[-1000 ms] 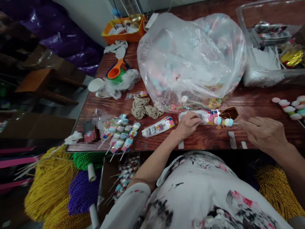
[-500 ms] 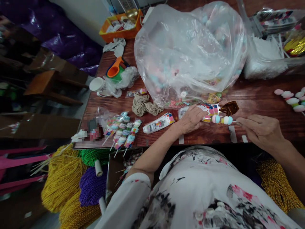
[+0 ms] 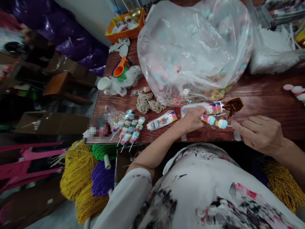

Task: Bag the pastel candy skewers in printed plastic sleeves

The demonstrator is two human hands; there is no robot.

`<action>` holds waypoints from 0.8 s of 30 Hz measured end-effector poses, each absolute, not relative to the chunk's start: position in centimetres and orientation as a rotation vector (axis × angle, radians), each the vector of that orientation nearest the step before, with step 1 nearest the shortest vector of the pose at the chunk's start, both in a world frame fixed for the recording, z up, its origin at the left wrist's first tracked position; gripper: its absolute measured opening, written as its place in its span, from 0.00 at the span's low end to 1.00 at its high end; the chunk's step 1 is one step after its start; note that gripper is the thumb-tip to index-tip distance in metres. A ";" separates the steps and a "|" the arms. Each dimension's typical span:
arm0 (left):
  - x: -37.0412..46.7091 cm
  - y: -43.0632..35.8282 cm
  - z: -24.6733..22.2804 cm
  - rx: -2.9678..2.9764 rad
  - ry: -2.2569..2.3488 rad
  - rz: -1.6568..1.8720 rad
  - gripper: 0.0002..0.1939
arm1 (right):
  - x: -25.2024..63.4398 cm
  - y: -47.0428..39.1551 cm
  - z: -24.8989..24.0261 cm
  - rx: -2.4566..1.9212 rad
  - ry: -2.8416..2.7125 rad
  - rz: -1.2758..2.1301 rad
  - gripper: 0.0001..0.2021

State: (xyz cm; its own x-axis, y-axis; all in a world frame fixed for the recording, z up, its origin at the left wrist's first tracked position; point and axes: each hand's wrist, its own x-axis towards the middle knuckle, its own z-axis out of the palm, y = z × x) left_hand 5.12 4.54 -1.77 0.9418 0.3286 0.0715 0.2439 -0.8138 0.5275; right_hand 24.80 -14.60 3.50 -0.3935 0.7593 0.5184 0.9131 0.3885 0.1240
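A marshmallow skewer (image 3: 222, 123) in pink, blue, yellow and white lies level between my two hands, low over the table. My right hand (image 3: 259, 132) is closed, pinching the thin white stick at the skewer's right end. At the other end, my left hand (image 3: 194, 119) is closed round the tip, where a clear printed wrapper seems to cover the sweets; how far it reaches is unclear. Just behind the skewer rests a stack of printed bags (image 3: 213, 107), with a bundle of brown shiny ties (image 3: 233, 106) at its right end.
Several wrapped skewers (image 3: 131, 128) lie left on the wooden table (image 3: 264, 95), beside more printed bags (image 3: 162, 121) and a beige cloth (image 3: 150, 103). A large clear sack (image 3: 190, 47) of marshmallows fills the back. White sticks (image 3: 274, 44) are bagged at back right.
The view has shifted a little, so the table appears farther right. Relative to the bag stack, my right hand and the skewer have moved left, toward my left hand, and the skewer tilts slightly more.
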 end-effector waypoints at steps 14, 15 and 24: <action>5.0 3.5 -0.9 2.500 0.519 0.234 0.07 | 24.1 -15.3 3.6 -1.458 -2.328 -0.690 0.12; 5.0 3.3 -1.0 2.533 0.473 0.215 0.08 | 24.2 -15.3 3.5 -1.470 -2.328 -0.686 0.11; 5.2 1.5 -0.6 2.640 0.353 0.028 0.09 | 23.1 -14.2 3.6 -1.547 -2.317 -0.599 0.10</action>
State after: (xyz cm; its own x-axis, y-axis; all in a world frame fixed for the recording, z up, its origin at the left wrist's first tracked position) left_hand 5.24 1.46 -0.58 0.9667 0.2525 -0.0413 0.2429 -0.8548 0.4586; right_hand 23.09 -14.16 3.57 -0.3810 0.8035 0.4574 0.9245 0.3367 0.1786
